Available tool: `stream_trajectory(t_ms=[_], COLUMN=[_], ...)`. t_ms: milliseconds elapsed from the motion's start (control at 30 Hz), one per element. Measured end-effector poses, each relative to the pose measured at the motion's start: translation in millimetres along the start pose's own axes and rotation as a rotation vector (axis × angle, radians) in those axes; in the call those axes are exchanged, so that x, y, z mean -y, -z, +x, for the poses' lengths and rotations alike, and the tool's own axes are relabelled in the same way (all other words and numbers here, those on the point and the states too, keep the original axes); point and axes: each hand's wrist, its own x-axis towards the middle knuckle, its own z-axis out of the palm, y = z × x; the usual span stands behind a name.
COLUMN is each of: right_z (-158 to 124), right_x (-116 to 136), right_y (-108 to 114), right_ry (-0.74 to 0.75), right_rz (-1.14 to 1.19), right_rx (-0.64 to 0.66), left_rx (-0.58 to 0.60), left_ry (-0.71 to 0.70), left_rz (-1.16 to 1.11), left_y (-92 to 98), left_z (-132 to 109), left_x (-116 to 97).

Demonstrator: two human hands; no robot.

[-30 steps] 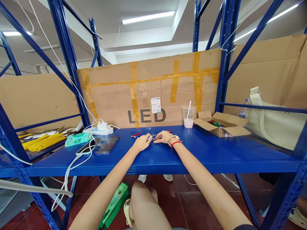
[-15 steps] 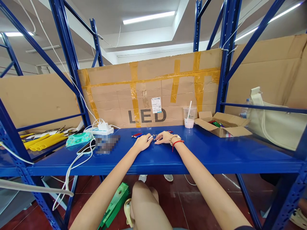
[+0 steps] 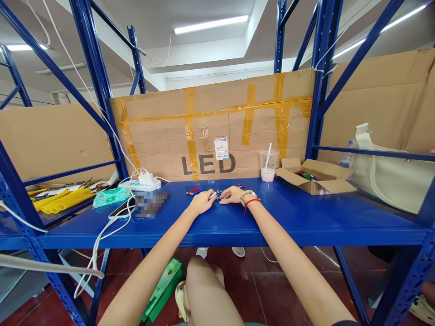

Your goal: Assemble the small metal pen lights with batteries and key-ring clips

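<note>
Both of my hands rest close together on the blue shelf top, with only a small gap between them. My left hand [image 3: 203, 201] is closed, and a slim white piece [image 3: 212, 195] shows at its fingertips; the kind of thing cannot be made out. My right hand [image 3: 232, 194] has bent fingers pointing left at a few tiny dark and white pieces [image 3: 218, 195]. What its fingertips hold is too small to name. Behind my left hand lie red and blue pens [image 3: 194, 192]. Another slim red and dark item [image 3: 240, 186] shows just beyond my right hand.
A plastic cup with a straw [image 3: 268, 170] and an open cardboard box [image 3: 316, 176] stand at the right. At the left are a power strip [image 3: 147, 182], a wipes packet [image 3: 112, 196], a phone [image 3: 123, 209] and loose white cables [image 3: 102, 235]. Cardboard [image 3: 156, 140] walls the back.
Almost nothing differs. My right hand's fingers have shifted very slightly; my left hand stays in the same place with the white piece.
</note>
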Motion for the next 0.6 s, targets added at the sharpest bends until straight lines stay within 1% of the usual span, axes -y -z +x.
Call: stream_trajectory(t_ms=[233,400,600], right_z=[-1.2,1.0,0.9], right_x=[1.9,-1.3,-0.5], right_y=[-1.6,-2.1,-2.8], right_ry=[-0.008,-0.005,-0.042], right_rz=[-0.015,-0.084,-0.118], right_rx=[-0.03,-0.041,-0.055], left_rx=[0.009,0.014,0.019], left_ry=[0.004,0.018,0.039], left_rz=[0.005,0.02,0.007], left_y=[1.2,1.0,2.0], left_z=[-0.6,0.1,-0.3], left_x=[-0.8,-1.0,-2.8])
